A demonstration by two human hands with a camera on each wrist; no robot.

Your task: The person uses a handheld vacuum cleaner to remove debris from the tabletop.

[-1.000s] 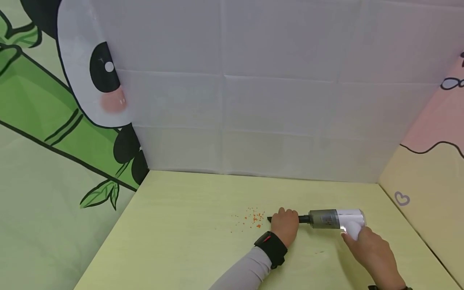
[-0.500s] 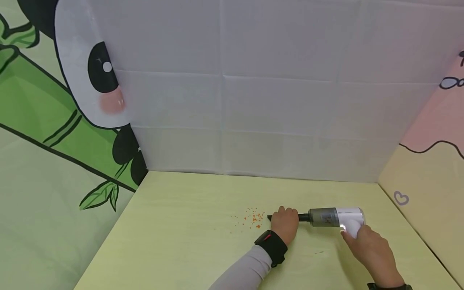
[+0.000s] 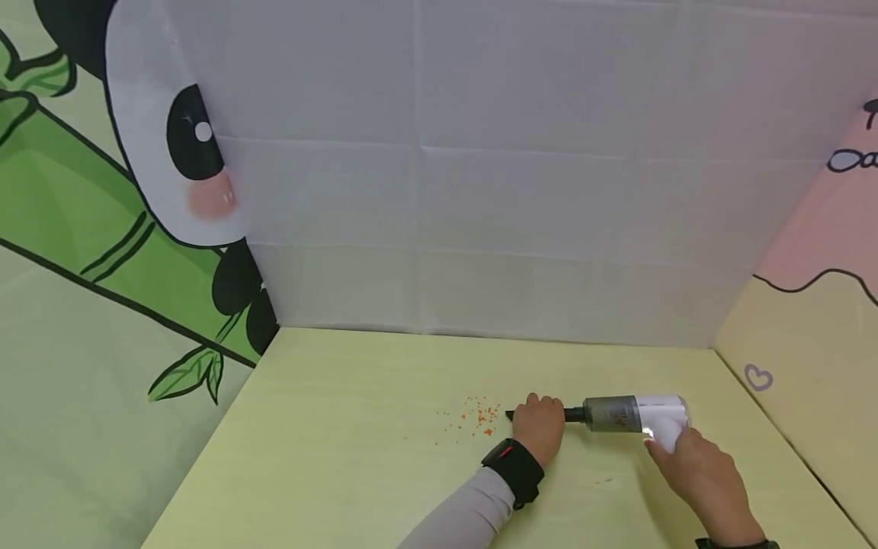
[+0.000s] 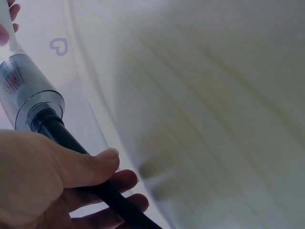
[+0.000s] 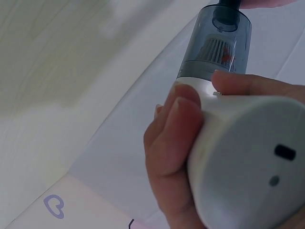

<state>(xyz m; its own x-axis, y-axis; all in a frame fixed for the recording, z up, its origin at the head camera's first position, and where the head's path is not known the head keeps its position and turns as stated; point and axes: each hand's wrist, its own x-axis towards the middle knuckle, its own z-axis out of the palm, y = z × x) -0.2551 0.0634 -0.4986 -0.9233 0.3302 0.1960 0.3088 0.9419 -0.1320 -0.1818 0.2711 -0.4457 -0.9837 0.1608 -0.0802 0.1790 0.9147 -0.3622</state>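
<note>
A small handheld vacuum [image 3: 634, 414] with a white body [image 5: 248, 157], a smoky clear dust cup [image 4: 26, 93] and a thin black nozzle [image 4: 83, 164] lies level just above the pale yellow table [image 3: 343, 473]. My right hand [image 3: 700, 473] grips the white handle from below. My left hand [image 3: 539, 427] curls round the black nozzle, whose tip [image 3: 510, 414] pokes out to the left. A scatter of small orange crumbs [image 3: 480, 415] lies on the table just left of that tip.
A white creased cloth wall [image 3: 480, 191] closes the back. A panda and bamboo panel [image 3: 103, 229] stands on the left, a pink and yellow panel with a heart [image 3: 757, 377] on the right. A black wrist band [image 3: 514, 469] sits on my left wrist.
Nothing but a slight shift of the head view; both hands and the vacuum stay where they were.
</note>
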